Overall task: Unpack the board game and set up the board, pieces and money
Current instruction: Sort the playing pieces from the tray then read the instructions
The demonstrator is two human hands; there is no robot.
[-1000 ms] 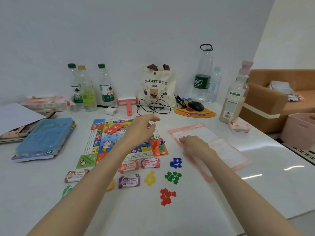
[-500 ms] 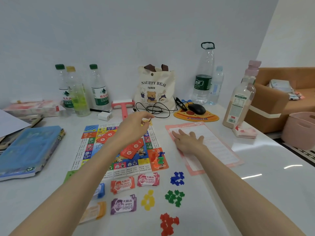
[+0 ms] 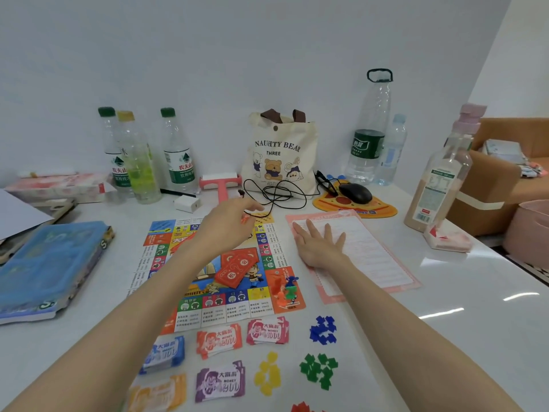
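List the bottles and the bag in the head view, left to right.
Green-capped bottle, yellow-capped bottle, second green-capped bottle, bear bag, tall bottle, small blue bottle, pink-capped bottle.

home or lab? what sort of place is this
Probably a home, a living room or study corner: a tan sofa sits beside the white table, which carries a canvas tote bag, drink bottles and a computer mouse.

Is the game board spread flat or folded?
Spread flat: the game board lies open on the table, printed squares visible along its near and side edges; the left hand hides part of the far edge.
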